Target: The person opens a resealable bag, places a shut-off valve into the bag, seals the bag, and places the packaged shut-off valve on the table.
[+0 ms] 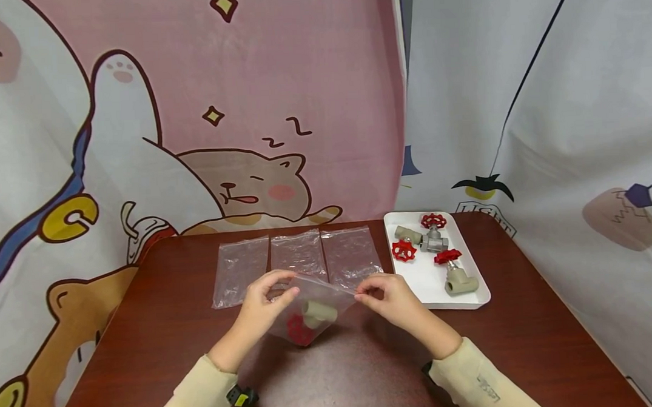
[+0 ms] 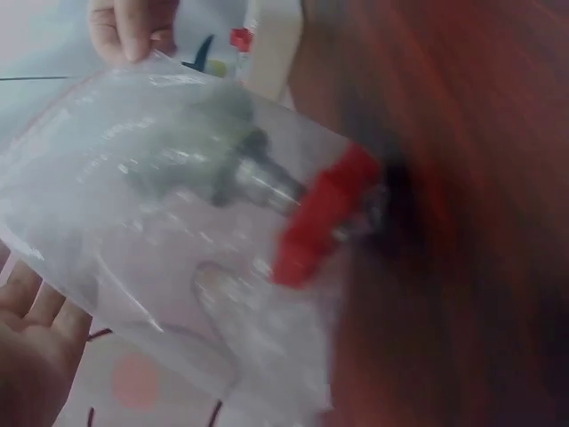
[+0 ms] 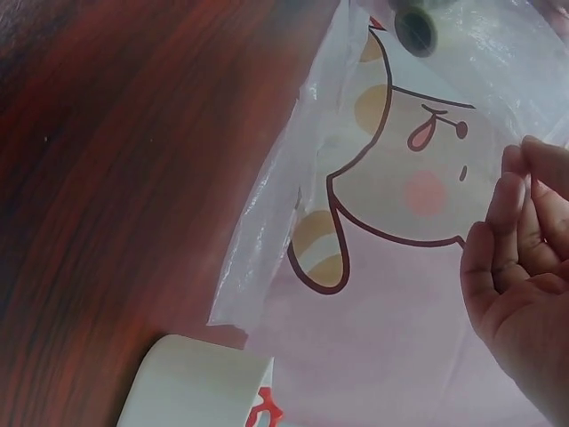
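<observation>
My left hand (image 1: pixel 264 300) holds a clear zip bag (image 1: pixel 330 288) by its upper left edge, thumb and fingers curved around it. At the bag's upper right corner, my right hand (image 1: pixel 390 295) pinches the plastic between thumb and fingertips. Inside the bag is a valve with a grey-green plastic body (image 1: pixel 320 313) and a red handwheel (image 1: pixel 300 330). In the left wrist view the valve lies tilted, its red handwheel (image 2: pixel 324 218) low in the bag near the tabletop. The left fingers (image 2: pixel 44 311) show at the bag's edge there.
Several flat clear bags (image 1: pixel 241 271) lie in a row at the back of the brown table (image 1: pixel 356 384). To their right stands a white tray (image 1: pixel 425 290) with more red-handled valves (image 1: pixel 434 241), some metal-bodied, some grey-green. Printed cloth (image 1: pixel 326 76) hangs behind the table.
</observation>
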The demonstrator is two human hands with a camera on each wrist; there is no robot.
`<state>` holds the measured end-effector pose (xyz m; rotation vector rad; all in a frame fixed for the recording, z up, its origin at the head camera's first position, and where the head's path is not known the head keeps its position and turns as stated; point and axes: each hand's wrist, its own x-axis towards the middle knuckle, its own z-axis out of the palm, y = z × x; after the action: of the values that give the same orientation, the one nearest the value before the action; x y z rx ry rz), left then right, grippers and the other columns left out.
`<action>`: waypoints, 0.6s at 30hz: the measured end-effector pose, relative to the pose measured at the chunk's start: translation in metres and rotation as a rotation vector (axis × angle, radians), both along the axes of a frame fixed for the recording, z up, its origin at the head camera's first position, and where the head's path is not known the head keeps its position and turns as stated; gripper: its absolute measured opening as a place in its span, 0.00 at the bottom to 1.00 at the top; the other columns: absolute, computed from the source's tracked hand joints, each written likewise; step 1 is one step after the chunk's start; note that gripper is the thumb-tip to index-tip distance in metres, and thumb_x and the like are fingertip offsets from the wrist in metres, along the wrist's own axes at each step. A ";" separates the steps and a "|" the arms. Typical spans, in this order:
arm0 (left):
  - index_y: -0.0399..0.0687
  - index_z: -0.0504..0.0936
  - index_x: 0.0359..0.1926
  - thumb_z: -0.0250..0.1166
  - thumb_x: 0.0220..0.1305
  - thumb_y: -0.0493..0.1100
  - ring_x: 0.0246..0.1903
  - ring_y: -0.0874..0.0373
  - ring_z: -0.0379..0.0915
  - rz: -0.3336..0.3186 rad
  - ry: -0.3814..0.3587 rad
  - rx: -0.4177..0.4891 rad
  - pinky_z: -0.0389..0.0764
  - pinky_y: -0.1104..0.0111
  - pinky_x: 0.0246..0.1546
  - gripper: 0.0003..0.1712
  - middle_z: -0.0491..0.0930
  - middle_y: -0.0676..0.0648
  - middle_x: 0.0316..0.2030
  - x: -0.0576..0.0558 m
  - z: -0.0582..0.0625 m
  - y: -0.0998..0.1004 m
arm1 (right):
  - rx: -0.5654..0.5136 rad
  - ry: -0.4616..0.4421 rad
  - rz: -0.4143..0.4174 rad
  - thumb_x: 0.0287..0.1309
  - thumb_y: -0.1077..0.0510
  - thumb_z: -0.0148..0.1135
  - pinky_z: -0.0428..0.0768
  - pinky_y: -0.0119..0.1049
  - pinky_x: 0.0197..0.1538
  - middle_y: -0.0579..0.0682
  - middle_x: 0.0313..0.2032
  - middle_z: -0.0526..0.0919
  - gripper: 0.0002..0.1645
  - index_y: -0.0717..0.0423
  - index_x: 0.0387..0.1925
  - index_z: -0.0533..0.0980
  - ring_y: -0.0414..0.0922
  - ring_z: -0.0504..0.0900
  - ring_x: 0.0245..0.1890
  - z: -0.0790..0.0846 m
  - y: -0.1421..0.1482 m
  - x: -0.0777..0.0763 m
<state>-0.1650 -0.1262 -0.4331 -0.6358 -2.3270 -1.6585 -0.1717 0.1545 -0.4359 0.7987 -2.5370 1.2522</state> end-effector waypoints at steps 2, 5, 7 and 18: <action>0.44 0.79 0.50 0.69 0.56 0.39 0.48 0.62 0.75 -0.025 -0.036 -0.067 0.80 0.67 0.45 0.20 0.80 0.44 0.48 0.002 -0.008 -0.006 | -0.003 -0.010 -0.002 0.49 0.60 0.71 0.78 0.30 0.30 0.42 0.24 0.82 0.04 0.57 0.27 0.82 0.31 0.75 0.26 0.000 0.001 0.000; 0.45 0.78 0.54 0.72 0.53 0.43 0.54 0.57 0.73 -0.060 -0.101 -0.157 0.77 0.62 0.51 0.26 0.79 0.46 0.52 0.006 -0.019 -0.017 | -0.007 -0.026 -0.010 0.49 0.60 0.71 0.78 0.31 0.30 0.42 0.24 0.82 0.04 0.57 0.27 0.82 0.30 0.74 0.25 -0.001 0.002 0.000; 0.44 0.78 0.54 0.72 0.53 0.45 0.55 0.54 0.72 -0.070 -0.124 -0.201 0.76 0.60 0.54 0.27 0.79 0.45 0.53 0.008 -0.027 -0.024 | -0.011 -0.031 -0.013 0.49 0.61 0.71 0.78 0.31 0.30 0.42 0.24 0.81 0.04 0.57 0.27 0.83 0.31 0.74 0.25 -0.002 0.002 0.001; 0.38 0.82 0.49 0.62 0.63 0.36 0.49 0.69 0.75 -0.075 -0.107 -0.080 0.75 0.75 0.50 0.14 0.83 0.42 0.47 0.015 -0.043 -0.025 | -0.024 -0.034 -0.027 0.48 0.62 0.71 0.77 0.28 0.29 0.41 0.24 0.81 0.03 0.55 0.27 0.83 0.30 0.74 0.25 -0.005 0.005 -0.001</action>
<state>-0.1500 -0.1511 -0.4762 -0.6740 -2.4841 -1.6775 -0.1723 0.1591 -0.4405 0.7419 -2.5451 1.2957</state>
